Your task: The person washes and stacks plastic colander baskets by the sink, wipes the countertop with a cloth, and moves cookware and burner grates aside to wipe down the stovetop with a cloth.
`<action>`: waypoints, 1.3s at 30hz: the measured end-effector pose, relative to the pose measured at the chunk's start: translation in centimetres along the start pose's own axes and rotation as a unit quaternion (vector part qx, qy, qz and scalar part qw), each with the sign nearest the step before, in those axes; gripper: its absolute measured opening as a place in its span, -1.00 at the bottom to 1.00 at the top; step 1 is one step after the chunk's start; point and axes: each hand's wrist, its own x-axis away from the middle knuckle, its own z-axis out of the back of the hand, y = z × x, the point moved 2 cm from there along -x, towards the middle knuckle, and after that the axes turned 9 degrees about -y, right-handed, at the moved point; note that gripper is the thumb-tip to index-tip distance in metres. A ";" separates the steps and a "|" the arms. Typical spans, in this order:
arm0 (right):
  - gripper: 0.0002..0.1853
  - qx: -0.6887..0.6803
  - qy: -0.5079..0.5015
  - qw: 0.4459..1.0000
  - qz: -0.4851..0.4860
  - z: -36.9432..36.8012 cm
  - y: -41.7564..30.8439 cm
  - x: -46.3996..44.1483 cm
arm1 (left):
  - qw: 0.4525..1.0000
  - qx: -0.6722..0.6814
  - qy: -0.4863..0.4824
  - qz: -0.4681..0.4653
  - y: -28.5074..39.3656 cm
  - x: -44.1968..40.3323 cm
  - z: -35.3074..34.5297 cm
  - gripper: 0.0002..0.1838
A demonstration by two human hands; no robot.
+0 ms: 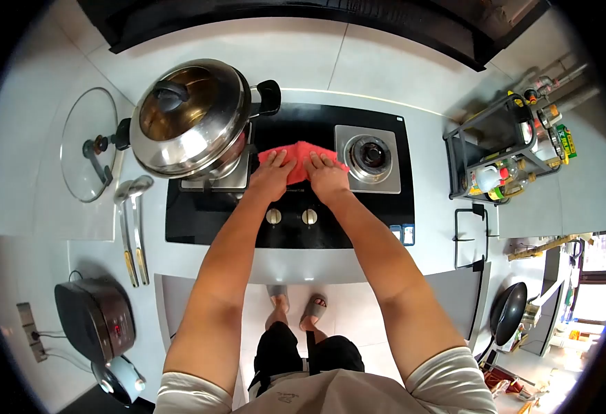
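Observation:
A red cloth [299, 153] lies on the black glass gas cooktop [290, 231], between its two burners. My left hand [273, 175] rests on the cloth's left half, fingers stretched forward and flat. On its right half lies my right hand [327, 176], its fingers also extended and pressing down. The two hands are close together but apart. The right burner [370, 155] is bare beside my right hand. To the left, a large lidded steel pot [191, 131] covers most of the other burner. Two knobs [291, 217] sit below my hands.
Left of the cooktop are a glass lid [89, 148], two long-handled ladles [137, 228] and a dark electric cooker [96, 317]. A bottle rack [486, 148] and a wire stand [470, 238] stand right. A black wok [508, 312] is farther right. A range hood [317, 14] hangs above.

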 end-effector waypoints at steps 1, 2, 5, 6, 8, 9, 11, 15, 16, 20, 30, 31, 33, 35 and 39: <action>-0.44 -0.002 0.014 1.000 -0.015 0.1 0.2 -1.4 | 1.000 -0.013 0.010 0.006 0.0 -1.1 0.4 -0.24; -0.45 0.006 0.022 1.000 -0.020 0.1 0.5 -2.8 | 0.999 -0.026 0.025 0.006 0.0 -2.2 0.9 -0.26; -0.44 -0.007 0.002 0.999 -0.045 2.4 1.5 -5.7 | 0.999 -0.014 0.048 0.022 -0.6 -5.9 2.4 -0.27; -0.43 -0.008 0.005 0.999 -0.049 2.6 1.9 -6.9 | 0.998 -0.017 0.064 0.017 -1.1 -7.2 2.6 -0.31; -0.42 0.002 0.024 0.998 -0.053 3.0 2.9 -9.0 | 0.995 -0.027 0.090 0.023 -1.8 -9.7 3.0 -0.34; -0.42 0.005 0.031 0.998 -0.054 3.0 3.2 -9.6 | 0.994 -0.031 0.101 0.027 -1.8 -10.4 3.2 -0.35; -0.42 0.013 0.031 0.998 -0.056 2.5 3.2 -9.3 | 0.993 -0.032 0.107 0.025 -1.6 -10.1 2.6 -0.37; -0.40 0.012 0.018 0.999 -0.038 2.0 2.9 -7.2 | 0.995 -0.017 0.094 0.002 -1.3 -7.3 2.4 -0.35; -0.39 0.009 0.004 1.000 -0.029 1.9 2.6 -5.9 | 0.996 -0.012 0.085 -0.003 -1.0 -5.9 2.0 -0.34; -0.43 -0.010 -0.005 1.000 0.010 0.6 1.4 -0.9 | 1.000 0.004 0.010 -0.002 -0.1 -0.6 0.9 -0.27; -0.42 -0.020 -0.075 0.993 0.088 -0.2 0.3 5.5 | 0.991 0.019 -0.132 -0.027 -0.2 4.5 -2.0 -0.29; -0.40 -0.023 -0.082 0.991 0.099 0.1 0.3 5.6 | 0.989 0.032 -0.141 -0.031 0.2 5.2 -1.5 -0.30; -0.35 -0.034 -0.125 0.987 0.100 1.1 0.0 5.8 | 0.991 0.049 -0.127 -0.013 0.6 7.5 -0.5 -0.31; -0.34 -0.068 -0.114 0.987 0.087 2.5 -0.8 7.1 | 0.996 0.060 -0.072 0.001 0.8 10.3 0.7 -0.32; -0.39 -0.092 -0.047 0.989 0.103 2.9 -2.0 7.9 | 0.995 0.101 -0.012 -0.002 -2.3 13.3 -0.4 -0.39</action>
